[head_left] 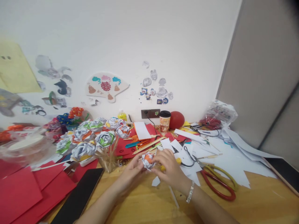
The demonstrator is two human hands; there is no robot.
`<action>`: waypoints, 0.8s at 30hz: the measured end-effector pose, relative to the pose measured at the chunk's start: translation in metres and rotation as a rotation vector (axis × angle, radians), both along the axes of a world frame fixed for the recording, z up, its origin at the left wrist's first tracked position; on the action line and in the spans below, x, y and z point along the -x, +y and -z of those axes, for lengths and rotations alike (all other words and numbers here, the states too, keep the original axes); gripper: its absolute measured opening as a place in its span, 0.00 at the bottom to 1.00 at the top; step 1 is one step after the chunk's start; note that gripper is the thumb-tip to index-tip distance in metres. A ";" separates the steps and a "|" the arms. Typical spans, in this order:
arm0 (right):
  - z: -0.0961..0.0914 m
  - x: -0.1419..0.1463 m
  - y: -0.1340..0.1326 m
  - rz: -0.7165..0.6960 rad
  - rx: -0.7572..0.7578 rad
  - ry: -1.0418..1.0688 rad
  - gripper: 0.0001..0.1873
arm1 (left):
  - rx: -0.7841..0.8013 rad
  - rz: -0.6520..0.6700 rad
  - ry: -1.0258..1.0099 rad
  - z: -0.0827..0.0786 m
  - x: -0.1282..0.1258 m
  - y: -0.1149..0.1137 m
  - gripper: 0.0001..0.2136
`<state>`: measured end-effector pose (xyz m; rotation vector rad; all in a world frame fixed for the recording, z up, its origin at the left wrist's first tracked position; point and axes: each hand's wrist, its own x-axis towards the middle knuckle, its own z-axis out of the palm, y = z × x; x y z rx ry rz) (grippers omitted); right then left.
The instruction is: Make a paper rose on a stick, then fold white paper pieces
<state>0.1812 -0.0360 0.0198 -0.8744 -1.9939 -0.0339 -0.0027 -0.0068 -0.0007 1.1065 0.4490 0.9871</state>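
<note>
A small paper flower (147, 162), white with an orange part, sits between my two hands above the table. My left hand (132, 171) is closed around its left side. My right hand (168, 168) pinches the flower's right edge with fingers and thumb. Partly hidden by my right hand is a yellow tool (178, 161) with a black cord; I cannot tell what it is. Beneath my right wrist lies a thin white stick (174, 197). A small white paper piece (156, 181) rests on the wood just below the flower.
Several finished paper flowers (105, 138) stand at the left, near a clear container of sticks (107, 160). Large red-and-yellow-handled scissors (218, 183) lie right of my hands. Red paper (21, 193), a black board (79, 197), white sheets (224, 165) and a lidded cup (164, 121) surround the work area.
</note>
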 end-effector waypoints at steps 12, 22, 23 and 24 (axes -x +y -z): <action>-0.004 -0.004 0.003 -0.027 0.080 0.135 0.05 | -0.039 0.140 -0.024 -0.008 0.003 -0.003 0.18; 0.000 -0.001 0.002 0.005 0.063 0.149 0.03 | -0.224 0.056 0.245 -0.009 -0.001 0.000 0.19; 0.000 0.000 0.002 0.002 0.045 0.137 0.03 | -0.216 0.050 0.249 -0.009 -0.002 -0.001 0.19; 0.001 0.000 0.002 -0.003 0.031 0.132 0.04 | -0.207 0.045 0.251 -0.009 -0.002 -0.001 0.19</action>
